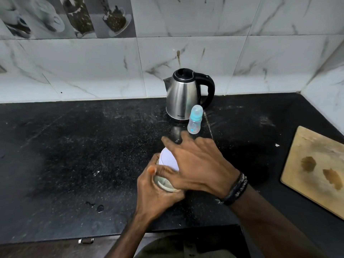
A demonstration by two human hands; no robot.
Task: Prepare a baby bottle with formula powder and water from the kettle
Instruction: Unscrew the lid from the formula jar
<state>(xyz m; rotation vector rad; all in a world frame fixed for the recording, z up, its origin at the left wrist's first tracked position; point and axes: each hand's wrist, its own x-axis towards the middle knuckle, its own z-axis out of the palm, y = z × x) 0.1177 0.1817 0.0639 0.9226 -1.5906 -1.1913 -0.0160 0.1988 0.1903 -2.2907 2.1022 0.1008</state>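
Head view shows the left hand (pixel 158 185) gripping the formula jar (pixel 168 170) upright while the right hand (pixel 197 164) lies spread-fingered on its white lid (pixel 168 158) (probably twisting it), with the capped baby bottle (pixel 194 120) standing just beyond the right fingertips, before the kettle (pixel 183 94).

The left hand (pixel 158 185) was curled, thumb uppermost, its forearm rising from the lower edge. The right hand (pixel 197 164) lay flat above it, fingers straight and spread, pointing forward and left, and its wrist bore dark bands.
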